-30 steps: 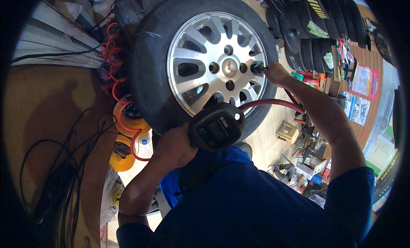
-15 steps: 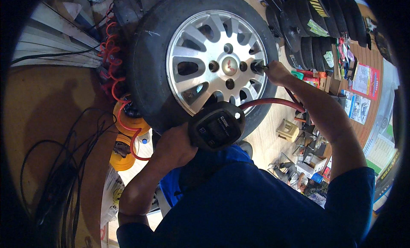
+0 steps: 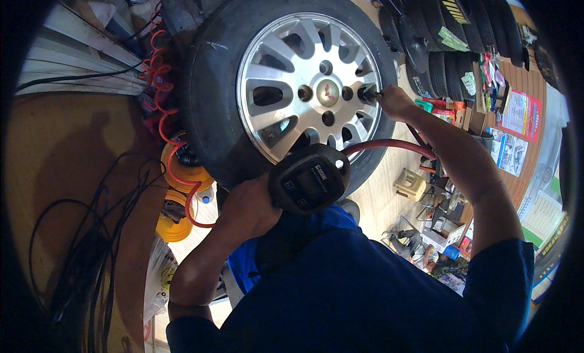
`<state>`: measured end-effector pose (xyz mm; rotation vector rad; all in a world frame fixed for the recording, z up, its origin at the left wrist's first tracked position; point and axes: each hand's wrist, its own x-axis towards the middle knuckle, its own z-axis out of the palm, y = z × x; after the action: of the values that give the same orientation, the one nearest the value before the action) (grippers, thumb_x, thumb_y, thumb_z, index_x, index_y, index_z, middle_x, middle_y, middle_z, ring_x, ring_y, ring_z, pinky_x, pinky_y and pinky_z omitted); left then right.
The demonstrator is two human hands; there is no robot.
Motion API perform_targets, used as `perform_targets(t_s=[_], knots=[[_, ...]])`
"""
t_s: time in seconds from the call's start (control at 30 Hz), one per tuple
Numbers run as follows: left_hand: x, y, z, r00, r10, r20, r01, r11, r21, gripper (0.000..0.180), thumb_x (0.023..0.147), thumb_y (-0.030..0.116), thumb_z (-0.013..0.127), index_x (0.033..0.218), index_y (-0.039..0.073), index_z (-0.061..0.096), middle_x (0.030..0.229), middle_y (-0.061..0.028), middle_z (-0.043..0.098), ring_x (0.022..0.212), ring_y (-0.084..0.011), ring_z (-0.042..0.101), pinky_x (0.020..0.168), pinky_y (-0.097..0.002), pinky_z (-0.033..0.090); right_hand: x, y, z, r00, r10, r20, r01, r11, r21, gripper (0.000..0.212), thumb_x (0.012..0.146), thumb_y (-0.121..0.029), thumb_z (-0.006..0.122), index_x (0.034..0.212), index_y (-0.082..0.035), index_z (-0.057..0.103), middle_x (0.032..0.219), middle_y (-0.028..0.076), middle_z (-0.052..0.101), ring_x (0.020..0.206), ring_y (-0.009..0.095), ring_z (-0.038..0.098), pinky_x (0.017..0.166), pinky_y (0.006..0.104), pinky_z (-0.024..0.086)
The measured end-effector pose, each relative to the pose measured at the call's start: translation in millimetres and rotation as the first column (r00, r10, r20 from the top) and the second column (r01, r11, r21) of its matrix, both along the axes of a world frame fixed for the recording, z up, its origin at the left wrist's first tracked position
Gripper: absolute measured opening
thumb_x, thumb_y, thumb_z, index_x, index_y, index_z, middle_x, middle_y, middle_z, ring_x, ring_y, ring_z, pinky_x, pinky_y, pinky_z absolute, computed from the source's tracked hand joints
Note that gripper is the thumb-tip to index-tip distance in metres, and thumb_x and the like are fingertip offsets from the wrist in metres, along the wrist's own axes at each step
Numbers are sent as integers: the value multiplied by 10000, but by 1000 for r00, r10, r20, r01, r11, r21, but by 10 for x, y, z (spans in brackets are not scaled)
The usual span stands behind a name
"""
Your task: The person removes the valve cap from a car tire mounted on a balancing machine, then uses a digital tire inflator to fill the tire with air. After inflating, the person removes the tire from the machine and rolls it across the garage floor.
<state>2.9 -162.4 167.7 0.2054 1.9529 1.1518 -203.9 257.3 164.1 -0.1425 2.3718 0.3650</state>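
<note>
A car wheel lies in front of me, a black tyre around a silver alloy rim with a round centre cap. My left hand is closed around a tyre inflator gauge, a dark unit with a small screen, held over the wheel's near edge. From the gauge a red rubber hose curves off toward my right forearm. At the rim's right edge my right hand pinches a small dark air chuck beside a rim opening. The valve itself cannot be made out.
A coiled red air hose hangs left of the wheel, near yellow round parts. Black cables lie on a brown surface at left. Stacked tyres, a beige stool and a seated person are at right.
</note>
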Motion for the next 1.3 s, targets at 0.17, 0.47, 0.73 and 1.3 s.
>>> perform_targets(t_s=[0.17,0.47,0.73,1.3], knots=[[-26,7,16,1000,-15,0,15,1000,-2,358,894,250,649,1172,26,628,1099,-263,714,1069,-462,677,960,-543,539,-9,-41,21,994,102,46,-104,993,55,421,1021,-287,516,929,73,716,932,320,698,953,460,702,907,541,545],[-33,5,36,1000,-6,-1,6,1000,-4,344,904,261,642,1154,25,643,1083,-262,720,1055,-461,683,951,-540,545,1,-114,72,997,-81,-4,81,996,43,437,1029,-341,600,1014,71,744,1015,318,721,1026,433,722,888,500,574],[-21,7,0,1000,-14,-8,14,1000,-6,365,913,285,643,1174,30,637,1099,-260,721,1059,-466,681,957,-545,542,14,-94,74,996,-91,-18,91,996,15,396,1006,-296,573,958,70,716,942,312,707,956,469,707,905,540,548],[-9,66,-78,995,22,95,-19,999,-31,384,852,315,731,1125,48,701,1071,-280,727,1083,-475,674,910,-537,556,-20,-234,17,989,-105,108,88,985,149,234,876,-21,627,1063,4,766,1087,227,756,1039,370,751,822,447,626]])
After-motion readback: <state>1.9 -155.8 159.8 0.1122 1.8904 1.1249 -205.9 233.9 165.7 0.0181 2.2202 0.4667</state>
